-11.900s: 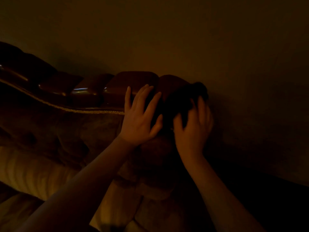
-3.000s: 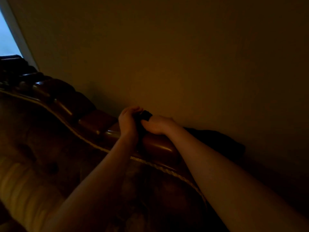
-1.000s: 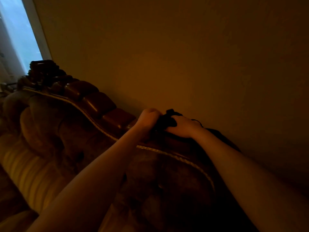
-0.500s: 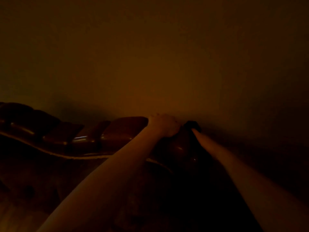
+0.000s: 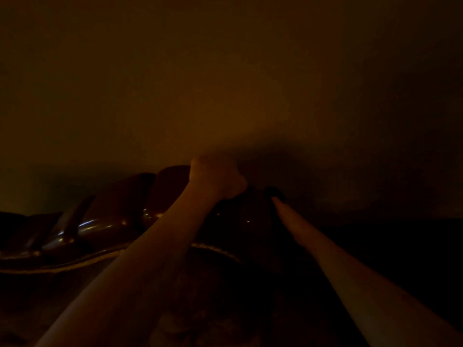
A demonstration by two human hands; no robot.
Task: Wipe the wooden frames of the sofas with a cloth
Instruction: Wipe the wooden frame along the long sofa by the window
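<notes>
Sofa frame (image 5: pixel 117 216), a dark glossy carved wooden rail with rounded segments, runs along the top of the sofa back from the left edge of the view to the middle, close against the plain wall (image 5: pixel 225 83). You see a few small highlights on its curved segments; everything else is very dim. Below the rail a pale twisted cord trim (image 5: pixel 215 247) follows the edge of the dark upholstered back (image 5: pixel 200 296).

Your left hand (image 5: pixel 216 177) sits on top of the rail near the middle of the view, with the wrist bent and the back of the hand toward the camera. Its fingers go over the far side of the rail and are hidden, so you cannot tell if they are spread or curled, or if they hold anything.

Your right forearm (image 5: pixel 338 266) reaches in from the lower right. At its end there is only a small dark lump, which may be the dark cloth (image 5: pixel 274 192), just right of the left hand at the top of the rail. The right hand itself is lost behind the frame and in shadow, so the state of its fingers cannot be told either.
</notes>
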